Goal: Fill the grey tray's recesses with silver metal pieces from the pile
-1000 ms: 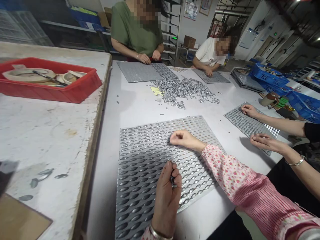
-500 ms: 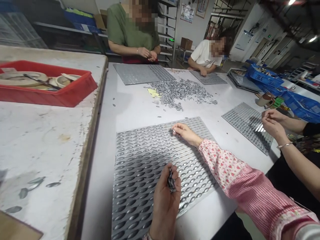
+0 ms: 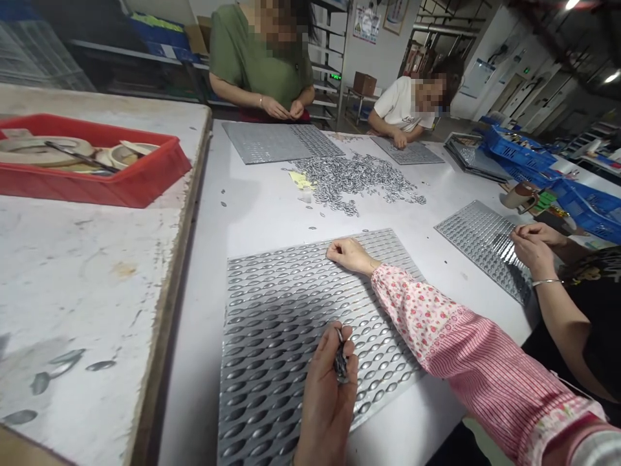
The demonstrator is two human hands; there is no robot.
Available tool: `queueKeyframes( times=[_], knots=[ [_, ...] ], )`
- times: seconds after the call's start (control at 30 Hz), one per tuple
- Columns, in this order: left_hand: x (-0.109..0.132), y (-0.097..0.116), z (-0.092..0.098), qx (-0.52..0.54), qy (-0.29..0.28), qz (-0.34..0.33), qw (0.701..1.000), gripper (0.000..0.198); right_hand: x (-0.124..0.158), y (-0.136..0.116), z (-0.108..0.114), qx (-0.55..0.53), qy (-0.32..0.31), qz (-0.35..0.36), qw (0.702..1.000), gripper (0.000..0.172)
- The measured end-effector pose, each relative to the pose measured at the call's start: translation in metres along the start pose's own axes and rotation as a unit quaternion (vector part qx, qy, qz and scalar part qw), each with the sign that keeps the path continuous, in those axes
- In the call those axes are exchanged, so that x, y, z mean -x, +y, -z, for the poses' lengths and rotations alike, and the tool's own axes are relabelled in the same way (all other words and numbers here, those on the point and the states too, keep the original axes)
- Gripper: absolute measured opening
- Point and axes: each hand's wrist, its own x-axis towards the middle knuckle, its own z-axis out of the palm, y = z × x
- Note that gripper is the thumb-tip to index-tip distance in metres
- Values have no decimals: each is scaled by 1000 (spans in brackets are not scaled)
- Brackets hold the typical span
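A grey panel [image 3: 286, 362] lies before me, set with rows of shiny, pointed-oval silver pieces. My left hand [image 3: 330, 388] is cupped palm up over its lower part. The curled fingers hold a small pile of silver oval pieces [image 3: 341, 364]. At the panel's far rows, my right hand [image 3: 353, 256] has its fingertips pinched together and lowered to the surface. Whatever may be between those fingertips is hidden. A pink patterned sleeve covers my right forearm.
A heap of loose silver ovals [image 3: 359, 180] lies mid-table beside a yellow scrap [image 3: 301, 180]. A red tray [image 3: 145, 178] stands left on a raised board. Co-workers sit over other panels [image 3: 264, 144] across and at right. Blue crates [image 3: 589, 210] stand right.
My right hand has moved slightly left and down onto the panel; the small silver piece seen at its fingertips no longer shows. My left hand has shifted slightly right.
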Motion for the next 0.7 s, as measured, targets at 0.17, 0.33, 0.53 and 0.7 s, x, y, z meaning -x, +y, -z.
queueKeyframes(
  times=[0.17,0.33,0.53,0.7],
  knots=[
    [-2,-2,0,13,-17,-37,999,8,8,0,-2,0,35,19,999,9],
    [-4,-3,1,40,-35,-25,998,7,15,5,-4,-1,66,34,997,9],
    [-6,-2,0,60,-30,-6,998,10,6,3,-2,27,9,12,1000,11],
    [-8,-1,2,63,-38,-17,997,8,1,2,-4,10,20,-13,1000,8]
  ],
)
